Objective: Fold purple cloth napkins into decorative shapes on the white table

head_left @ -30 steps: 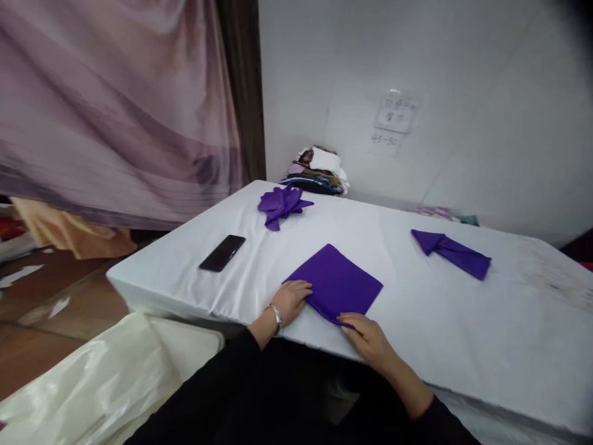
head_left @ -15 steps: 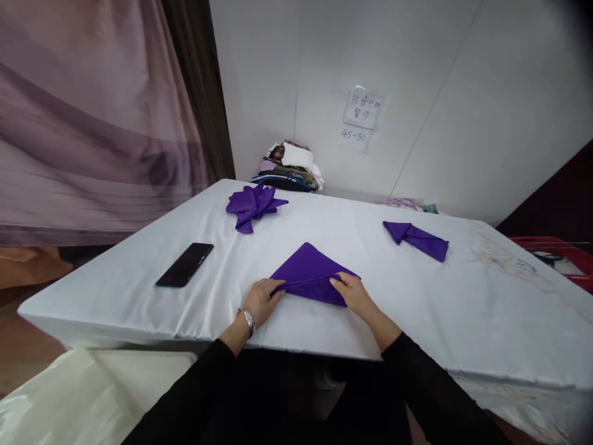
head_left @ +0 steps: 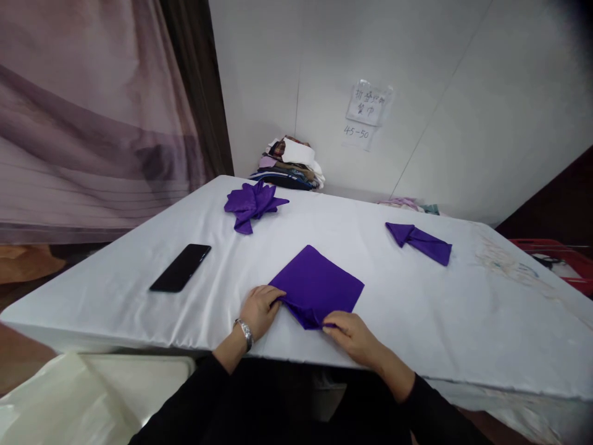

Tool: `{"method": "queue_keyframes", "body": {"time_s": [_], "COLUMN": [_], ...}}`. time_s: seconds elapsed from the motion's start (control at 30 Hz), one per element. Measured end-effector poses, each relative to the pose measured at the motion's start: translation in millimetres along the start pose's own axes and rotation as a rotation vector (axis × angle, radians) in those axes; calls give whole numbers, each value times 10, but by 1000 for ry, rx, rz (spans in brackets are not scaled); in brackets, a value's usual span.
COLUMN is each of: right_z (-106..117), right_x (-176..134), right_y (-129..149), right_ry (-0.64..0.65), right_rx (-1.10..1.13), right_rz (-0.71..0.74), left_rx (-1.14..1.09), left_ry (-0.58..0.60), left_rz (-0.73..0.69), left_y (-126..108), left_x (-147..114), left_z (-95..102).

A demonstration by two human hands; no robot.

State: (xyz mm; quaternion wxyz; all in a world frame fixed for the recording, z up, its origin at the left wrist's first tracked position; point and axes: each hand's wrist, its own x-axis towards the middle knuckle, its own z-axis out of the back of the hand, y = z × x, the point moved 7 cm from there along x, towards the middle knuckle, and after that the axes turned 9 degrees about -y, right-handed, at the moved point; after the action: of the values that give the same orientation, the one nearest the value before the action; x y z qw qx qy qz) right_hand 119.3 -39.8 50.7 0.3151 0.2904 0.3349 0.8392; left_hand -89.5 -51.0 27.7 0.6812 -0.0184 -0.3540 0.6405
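Purple cloth (head_left: 322, 278): lies before me near the front edge of the table, one corner pointing away from me, its far part flat and its near edge puckered between my hands.
Left hand (head_left: 259, 310): my fingers are closed over the left part of the near edge, fingertips resting on the fabric, the thumb tucked in close below them.
Right hand (head_left: 354, 337): I pinch the near edge between thumb and forefinger, close to the bottom corner; the gap between them is nearly nil.
Between my hands: a loose lip of fabric curls up, darker inside its fold.
Bracelet (head_left: 245, 334): silver-coloured, around my left wrist.
Tablecloth (head_left: 393, 309): white, glossy, wrinkled toward the left, with a pale floral pattern at the right.
Phone (head_left: 180, 267): black, lying flat to the left of my left hand, well apart from it.
Pointed purple bundle (head_left: 252, 203): beyond the phone, its many tips spread out.
Long purple fold (head_left: 424, 243): off to the right, a triangular head at its left end.
Cloth stack (head_left: 290, 164): piled at the far edge, against the wall.
Handwritten papers (head_left: 369, 104): fixed on that wall, the lower one reading 45-50.
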Motion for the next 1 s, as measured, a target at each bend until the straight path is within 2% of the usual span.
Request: {"method": "queue_keyframes", "body": {"time_s": [0.13, 0.47, 0.53, 0.67, 0.77, 0.87, 1.0], "right_z": [-110, -217, -203, -123, -6, 162, 365], "right_x": [-165, -192, -198, -184, -107, 119, 681], "right_y": [-20, 57, 21, -121, -218, -311, -442], "right_ry": [10, -29, -38, -66, -103, -148, -189], "right_rx": [-52, -172, -119, 42, 77, 73, 8], "right_rz": [94, 252, 201, -24, -171, -266, -285], "left_rx": [48, 98, 95, 93, 93, 95, 112], "left_ry": [9, -12, -16, -26, -33, -54, -72], "left_rz": [-40, -15, 11, 26, 31, 45, 97], "left_y": [-18, 26, 63, 131, 168, 194, 241], "left_x": [-5, -15, -31, -50, -50, -40, -14], "left_z": [29, 54, 60, 72, 86, 117, 142]}}
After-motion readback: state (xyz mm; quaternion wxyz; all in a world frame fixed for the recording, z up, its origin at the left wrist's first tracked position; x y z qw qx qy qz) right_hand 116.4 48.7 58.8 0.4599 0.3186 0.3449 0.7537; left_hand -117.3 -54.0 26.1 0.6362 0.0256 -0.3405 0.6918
